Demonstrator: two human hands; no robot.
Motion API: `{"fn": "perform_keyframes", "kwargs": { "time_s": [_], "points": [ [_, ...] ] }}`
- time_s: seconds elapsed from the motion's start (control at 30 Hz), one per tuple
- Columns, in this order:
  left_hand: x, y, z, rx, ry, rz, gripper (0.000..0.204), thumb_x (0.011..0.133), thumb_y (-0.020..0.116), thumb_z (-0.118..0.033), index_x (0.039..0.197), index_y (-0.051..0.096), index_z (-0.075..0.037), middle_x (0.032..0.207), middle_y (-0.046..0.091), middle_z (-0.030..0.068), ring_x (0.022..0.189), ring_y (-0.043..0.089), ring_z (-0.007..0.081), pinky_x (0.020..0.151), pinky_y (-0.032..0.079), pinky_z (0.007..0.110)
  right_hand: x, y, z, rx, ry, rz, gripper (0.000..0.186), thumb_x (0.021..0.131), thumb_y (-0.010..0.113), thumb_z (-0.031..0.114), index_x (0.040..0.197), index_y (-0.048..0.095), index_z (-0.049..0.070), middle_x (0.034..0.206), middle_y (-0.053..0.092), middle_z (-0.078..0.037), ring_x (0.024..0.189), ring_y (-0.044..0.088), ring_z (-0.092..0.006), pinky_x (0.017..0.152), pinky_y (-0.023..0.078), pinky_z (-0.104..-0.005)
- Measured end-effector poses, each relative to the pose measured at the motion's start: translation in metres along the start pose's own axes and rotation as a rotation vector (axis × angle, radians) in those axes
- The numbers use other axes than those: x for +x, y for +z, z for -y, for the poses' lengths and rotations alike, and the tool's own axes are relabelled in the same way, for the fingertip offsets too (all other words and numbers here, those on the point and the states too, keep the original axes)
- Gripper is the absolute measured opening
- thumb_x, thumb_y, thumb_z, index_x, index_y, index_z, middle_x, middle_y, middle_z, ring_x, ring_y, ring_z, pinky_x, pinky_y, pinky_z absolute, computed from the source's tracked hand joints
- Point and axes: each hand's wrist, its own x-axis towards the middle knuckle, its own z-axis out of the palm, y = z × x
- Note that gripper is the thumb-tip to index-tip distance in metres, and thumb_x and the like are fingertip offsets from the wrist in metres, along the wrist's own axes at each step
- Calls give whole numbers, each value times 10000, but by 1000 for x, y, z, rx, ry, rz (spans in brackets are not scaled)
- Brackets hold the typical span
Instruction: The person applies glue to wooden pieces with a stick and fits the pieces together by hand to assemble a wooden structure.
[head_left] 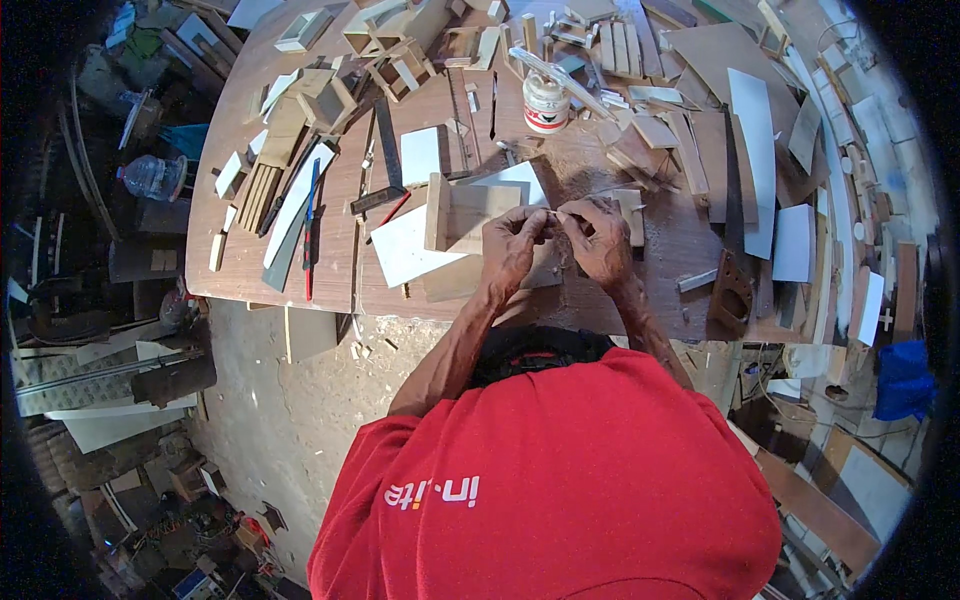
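Note:
My left hand [512,246] and my right hand [600,240] meet over the near middle of the workbench. Their fingertips pinch a small, thin, light-coloured sliver [553,212] between them; its exact kind is too small to tell. Beside my left hand lies a wooden piece [478,213] with an upright board [437,212] at its left end. White sheets [408,248] lie under and around it. A small wooden block [632,215] is just right of my right hand. Beyond the hands stands a white tub [546,105] with a stick lying across its top.
A handsaw [733,200] lies at the right, handle toward the near edge. Left of the hands are a try square [384,150], a red pencil [392,217] and a narrow red-and-black tool [311,235]. Small wooden frames [400,70] and offcuts crowd the far side.

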Motion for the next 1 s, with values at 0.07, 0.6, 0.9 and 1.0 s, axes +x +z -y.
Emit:
{"fn": "perform_keyframes", "kwargs": {
  "time_s": [0.07,0.6,0.9,1.0],
  "points": [
    [-8,-1,-14,30,3,-11,257,915,669,-164,1065,653,44,841,702,82,717,634,119,647,511,244,3,2,4,16,25,2,123,868,635,142,937,668,46,889,674,-143,829,637,-348,737,491,-415],
    [9,-113,-63,696,208,-281,449,972,535,-355,1155,592,50,1060,668,199,970,638,324,835,498,390,47,94,-4,-123,-142,81,226,722,680,75,945,660,40,986,635,-151,928,624,-358,768,511,-436],
    [20,-114,-39,542,44,-138,533,1002,458,-460,1180,600,22,1013,641,120,925,571,196,812,473,334,55,131,-13,-147,-199,37,178,759,685,151,894,682,36,941,636,-131,920,606,-349,796,493,-437],
    [20,-118,-28,549,135,-156,536,1004,424,-461,1137,604,26,930,648,161,840,606,248,741,490,359,55,136,-9,-157,-184,64,178,766,685,162,902,688,47,949,641,-132,929,608,-353,785,497,-441]
  ]
}}
